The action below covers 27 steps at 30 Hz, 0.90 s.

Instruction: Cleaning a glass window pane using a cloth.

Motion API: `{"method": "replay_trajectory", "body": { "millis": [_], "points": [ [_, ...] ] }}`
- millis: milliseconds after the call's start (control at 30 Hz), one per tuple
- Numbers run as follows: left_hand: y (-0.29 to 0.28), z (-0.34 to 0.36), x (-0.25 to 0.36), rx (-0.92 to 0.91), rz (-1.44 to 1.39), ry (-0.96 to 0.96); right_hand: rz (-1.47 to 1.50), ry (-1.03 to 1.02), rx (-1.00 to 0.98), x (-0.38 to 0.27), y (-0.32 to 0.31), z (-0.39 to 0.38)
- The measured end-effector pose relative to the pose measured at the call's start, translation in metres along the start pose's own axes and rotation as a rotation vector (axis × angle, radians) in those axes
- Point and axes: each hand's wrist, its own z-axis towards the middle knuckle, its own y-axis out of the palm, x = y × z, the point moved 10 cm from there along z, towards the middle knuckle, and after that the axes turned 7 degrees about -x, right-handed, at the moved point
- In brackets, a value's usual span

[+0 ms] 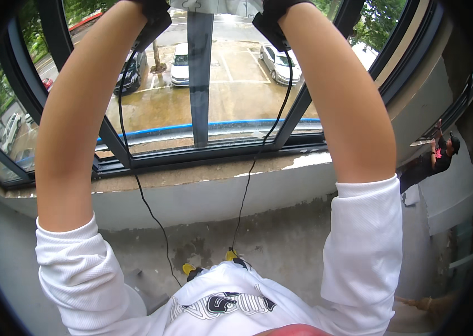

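Both my arms reach up and away to the window, and the top edge of the head view cuts off my hands. Of my left hand [149, 8] only the black covering at the wrist shows. The same goes for my right hand [274, 12]; the fingers of both are hidden. Between the two wrists, a pale, crumpled sheet [219, 5] with thin dark lines lies in front of the glass. Whether either hand grips it, I cannot tell. From a black box at each wrist a black cable [142, 193] hangs down toward the floor.
A dark window frame [200, 84] with upright bars crosses ahead, above a rough sill [219, 172] with chipped plaster. Parked cars [180, 66] stand outside. Below me are yellow shoe tips [190, 269] on a concrete floor [281, 224]. At right, another person [440, 159] works by another window.
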Motion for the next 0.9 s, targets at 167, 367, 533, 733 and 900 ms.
{"method": "replay_trajectory", "body": {
  "millis": [167, 367, 533, 733, 900],
  "points": [
    [-0.006, -0.036, 0.03, -0.174, 0.111, 0.02, 0.003, 0.056, -0.018, -0.001, -0.032, -0.031],
    [-0.004, -0.1, 0.051, -0.352, -0.167, -0.141, 0.064, 0.11, 0.015, 0.002, -0.036, -0.029],
    [-0.011, -0.084, 0.042, -0.337, -0.273, -0.275, -0.1, 0.128, -0.382, -0.005, -0.046, -0.018],
    [0.003, -0.02, 0.023, -0.159, -0.183, -0.407, -0.159, 0.113, -0.242, 0.018, -0.102, 0.002],
    [0.011, 0.025, -0.017, -0.058, -0.042, -0.205, -0.217, 0.08, -0.069, 0.028, -0.149, 0.032]
  ]
}}
